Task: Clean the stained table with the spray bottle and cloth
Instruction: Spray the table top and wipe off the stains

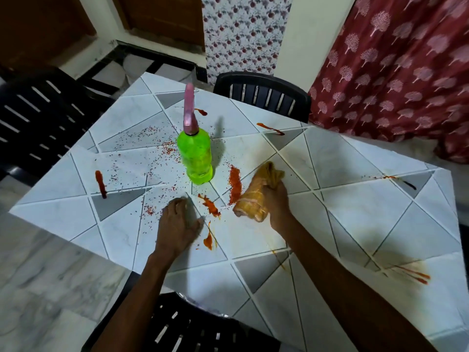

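Now R hand (275, 199) grips cloth (256, 196) on table (355, 199).

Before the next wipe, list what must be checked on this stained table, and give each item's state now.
1. Cloth in grip: the right hand grips the bunched tan cloth. Ok.
2. Other hand free: the left hand rests on the white geometric-patterned table, holding nothing. Ok.
3. The green plastic spray bottle with pink nozzle stands upright, apart from both hands. Ok.
4. Stains cleared: a red powder smear lies beside the cloth and a dark red sauce streak lies near the left edge. Not ok.
5. Surface wet from spray: cannot tell.
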{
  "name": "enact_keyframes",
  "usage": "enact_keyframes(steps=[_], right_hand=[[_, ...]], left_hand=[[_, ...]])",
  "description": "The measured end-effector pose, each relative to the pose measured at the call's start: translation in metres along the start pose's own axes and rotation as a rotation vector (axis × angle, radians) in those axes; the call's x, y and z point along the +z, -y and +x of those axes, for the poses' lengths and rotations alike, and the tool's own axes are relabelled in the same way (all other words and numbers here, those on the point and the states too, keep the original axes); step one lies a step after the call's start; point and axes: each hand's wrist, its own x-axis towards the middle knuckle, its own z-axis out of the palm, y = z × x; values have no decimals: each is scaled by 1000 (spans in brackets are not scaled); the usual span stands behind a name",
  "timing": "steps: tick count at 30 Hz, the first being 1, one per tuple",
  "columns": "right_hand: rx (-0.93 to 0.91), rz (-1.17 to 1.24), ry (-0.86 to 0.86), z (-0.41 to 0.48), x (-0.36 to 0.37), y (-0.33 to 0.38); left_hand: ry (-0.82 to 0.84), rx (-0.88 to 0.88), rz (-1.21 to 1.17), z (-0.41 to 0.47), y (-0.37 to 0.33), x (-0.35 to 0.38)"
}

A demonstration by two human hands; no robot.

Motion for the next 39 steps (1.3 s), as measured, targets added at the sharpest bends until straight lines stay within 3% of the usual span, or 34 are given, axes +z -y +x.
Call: enact_keyframes(steps=[6, 9, 13, 18, 23, 26, 33, 39], right_hand=[[94, 12, -152, -82, -37, -59], [174, 3, -207, -109, -20, -92], [202, 66, -141, -121, 37, -116], [168, 107, -189, -115, 121, -85], [114, 271, -159, -92, 154, -40], [162, 369, -87, -54, 149, -71], [169, 650, -27, -145, 83, -56], [170, 516, -147, -183, 34, -118]], left_hand=[[38, 1, -10, -22, 35, -7], [60, 39, -25, -30, 47, -12], [69, 85, -8, -40, 63, -13], [84, 116, 22, -56, 91, -16], [122, 76, 3, -62, 96, -21], [137, 50, -24, -64, 95, -25], [203, 12, -61, -61, 88, -38], [204, 103, -50, -71, 87, -50]])
